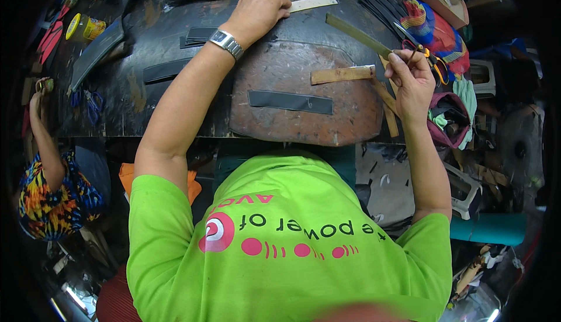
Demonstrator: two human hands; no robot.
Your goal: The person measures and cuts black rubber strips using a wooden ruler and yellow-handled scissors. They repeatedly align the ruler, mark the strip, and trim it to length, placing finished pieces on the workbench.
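My left hand (260, 11), a metal watch on its wrist, is at the far middle of the dark table. Its fingers are closed on the left end of a pale flat strip (314, 3). On the right, my right hand (412, 79) pinches the near end of an olive-coloured strip (357, 33), which points away to the left. A small dark piece also shows at these fingertips, too small to name. Between my arms lies a worn brown board (280, 124). On it rest a black strip (290, 102) and a tan strip (342, 75).
Black strips (166, 71) lie left of the board. Blue-handled scissors (93, 107), a yellow-lidded jar (86, 27) and a curved black piece (98, 53) are farther left. At right are yellow-handled scissors (437, 65), striped cloth (435, 33) and a pouch (450, 120). Another person's arm (47, 132) shows far left.
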